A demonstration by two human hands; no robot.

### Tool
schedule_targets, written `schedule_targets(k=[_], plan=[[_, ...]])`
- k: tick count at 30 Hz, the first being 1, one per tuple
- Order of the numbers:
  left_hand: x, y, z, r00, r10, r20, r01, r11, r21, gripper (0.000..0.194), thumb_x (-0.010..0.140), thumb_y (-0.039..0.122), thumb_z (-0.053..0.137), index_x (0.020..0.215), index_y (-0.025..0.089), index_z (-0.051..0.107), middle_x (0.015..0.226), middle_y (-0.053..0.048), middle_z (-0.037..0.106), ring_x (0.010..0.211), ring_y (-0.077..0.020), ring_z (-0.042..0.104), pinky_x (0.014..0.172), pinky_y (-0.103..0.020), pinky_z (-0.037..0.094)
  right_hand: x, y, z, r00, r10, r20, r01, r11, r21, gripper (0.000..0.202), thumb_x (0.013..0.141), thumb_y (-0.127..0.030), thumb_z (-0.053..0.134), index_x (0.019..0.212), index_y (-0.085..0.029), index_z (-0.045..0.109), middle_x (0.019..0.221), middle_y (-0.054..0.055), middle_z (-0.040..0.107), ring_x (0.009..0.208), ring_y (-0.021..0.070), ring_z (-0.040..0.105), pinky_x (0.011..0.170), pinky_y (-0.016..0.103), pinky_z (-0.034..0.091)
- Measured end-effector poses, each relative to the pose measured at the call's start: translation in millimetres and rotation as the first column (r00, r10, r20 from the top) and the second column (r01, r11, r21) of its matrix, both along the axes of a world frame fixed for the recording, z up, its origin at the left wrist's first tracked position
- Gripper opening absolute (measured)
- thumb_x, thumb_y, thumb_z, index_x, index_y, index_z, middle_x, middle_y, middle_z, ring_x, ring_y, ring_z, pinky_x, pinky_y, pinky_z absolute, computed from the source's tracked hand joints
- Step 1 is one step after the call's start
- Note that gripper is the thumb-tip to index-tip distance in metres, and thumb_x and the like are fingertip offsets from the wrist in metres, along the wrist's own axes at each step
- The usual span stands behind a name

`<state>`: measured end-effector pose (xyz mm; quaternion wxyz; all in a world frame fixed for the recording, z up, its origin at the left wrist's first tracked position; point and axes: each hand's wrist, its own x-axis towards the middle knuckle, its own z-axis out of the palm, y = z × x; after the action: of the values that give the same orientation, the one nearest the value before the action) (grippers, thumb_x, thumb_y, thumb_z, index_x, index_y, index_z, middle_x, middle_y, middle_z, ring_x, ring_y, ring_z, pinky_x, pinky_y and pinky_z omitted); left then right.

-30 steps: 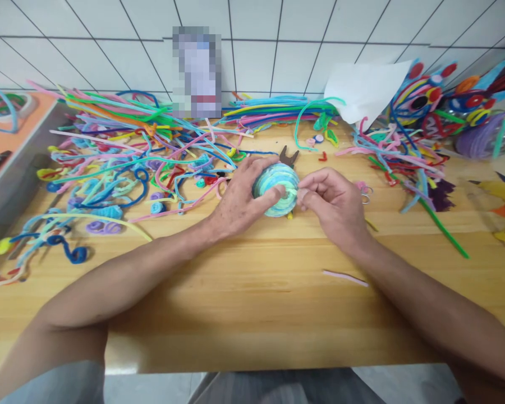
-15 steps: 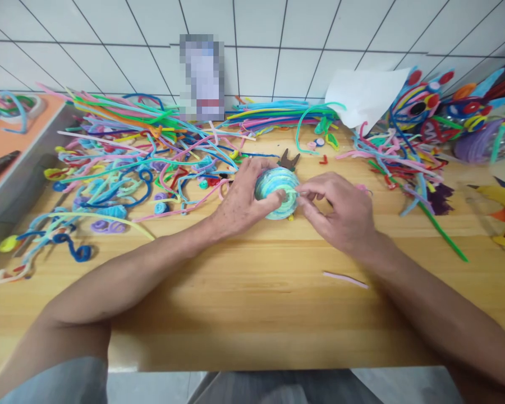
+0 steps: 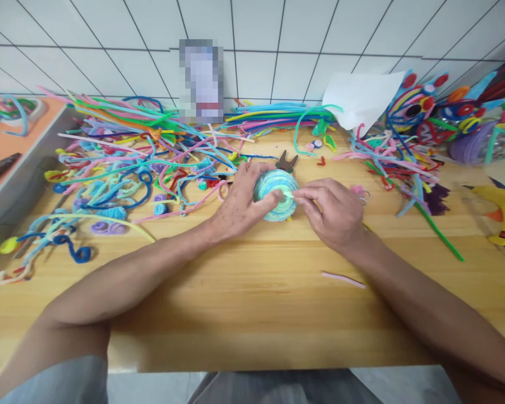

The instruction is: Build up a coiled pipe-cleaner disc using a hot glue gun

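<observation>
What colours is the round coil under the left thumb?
The coil: blue and green rings; head view.

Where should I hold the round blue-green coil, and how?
The coil is probably best held by its left edge, from the left, thumb across its face, as the left hand does: it's round and broad, and the right hand is at its right side.

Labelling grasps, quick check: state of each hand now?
Left hand: closed, holding the blue-green coil, thumb on its face.
Right hand: closed, apparently pinching a pale green strand.
</observation>
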<state>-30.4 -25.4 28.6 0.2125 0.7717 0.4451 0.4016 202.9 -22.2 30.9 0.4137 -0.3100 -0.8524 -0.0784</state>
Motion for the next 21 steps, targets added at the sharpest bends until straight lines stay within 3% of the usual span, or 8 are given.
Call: schedule_targets(k=[7,12,17,21], plan=[[-1,2,5.6,0.997,-0.025,0.080,0.034,0.993,-0.115,0.039,0.096,0.044,0.068,0.126,0.023,0.054,0.130,-0.010,0.064,0.122,-0.0269,0.062,0.108,-0.044,0.054,-10,-9,6.0,0.993,-0.016,-0.118,-0.005,0.985,-0.174,0.009,0.104,-0.026,0.067,0.098,-0.026,0.073,0.086,0.001,0.079,0.079,0.0183,0.073,0.070,0.033,0.054],[-6,4,15.8,0.994,-0.080,0.079,0.097,0.964,-0.248,0.042,0.097,0.046,0.067,0.128,0.022,0.052,0.128,-0.010,0.066,0.114,-0.0249,0.066,0.102,-0.042,0.058,-13,-14,8.5,0.996,-0.007,-0.093,-0.011,0.982,-0.186,0.011,0.103,-0.025,0.067,0.094,-0.025,0.072,0.082,0.001,0.076,0.074,0.0187,0.070,0.068,0.034,0.051],[-12,10,23.5,0.982,-0.188,-0.021,0.180,0.963,-0.202,0.050,0.097,0.041,0.066,0.142,0.023,0.055,0.148,-0.011,0.061,0.140,-0.0295,0.057,0.123,-0.048,0.047,-14,-16,7.1,0.996,-0.017,-0.086,0.000,0.981,-0.193,0.011,0.104,-0.026,0.066,0.094,-0.025,0.071,0.081,0.001,0.075,0.074,0.0182,0.069,0.068,0.033,0.050],[-14,12,28.7,0.981,-0.173,-0.089,0.151,0.966,-0.210,0.042,0.092,0.036,0.068,0.131,0.022,0.062,0.138,-0.010,0.064,0.134,-0.0302,0.059,0.122,-0.050,0.047,-13,-15,5.3,0.996,0.009,-0.091,-0.029,0.973,-0.228,0.011,0.105,-0.027,0.066,0.096,-0.025,0.072,0.085,0.001,0.078,0.078,0.0191,0.072,0.072,0.033,0.052]])
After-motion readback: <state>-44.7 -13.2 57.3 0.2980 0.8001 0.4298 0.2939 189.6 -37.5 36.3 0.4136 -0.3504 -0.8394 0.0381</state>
